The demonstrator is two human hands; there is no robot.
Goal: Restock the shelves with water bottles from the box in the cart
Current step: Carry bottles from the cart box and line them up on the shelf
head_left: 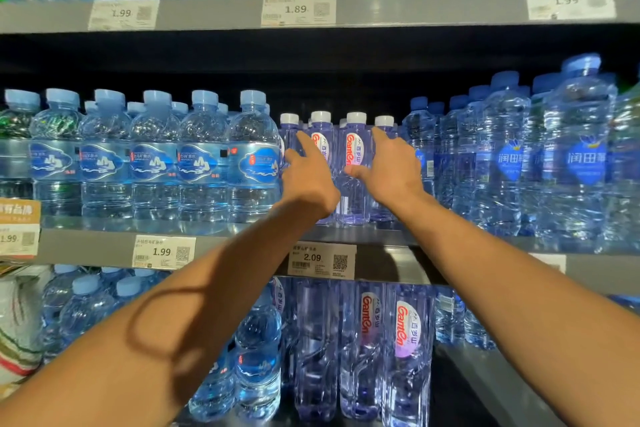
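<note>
Bottles of purple-tinted water stood at the middle shelf front, between the blue rows, where my left hand and right hand, fingers straight, pressed them into line, gripping nothing.

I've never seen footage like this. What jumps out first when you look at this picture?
Two bare arms reach in from the bottom, the left hand and right hand flanking a white-capped Ganten bottle in the middle of the centre shelf. Around them stand walls of blue water bottles: round-shouldered ones with mountain labels to the left, taller ribbed ones to the right. A 2.09 price tag sits just below the hands.
</note>
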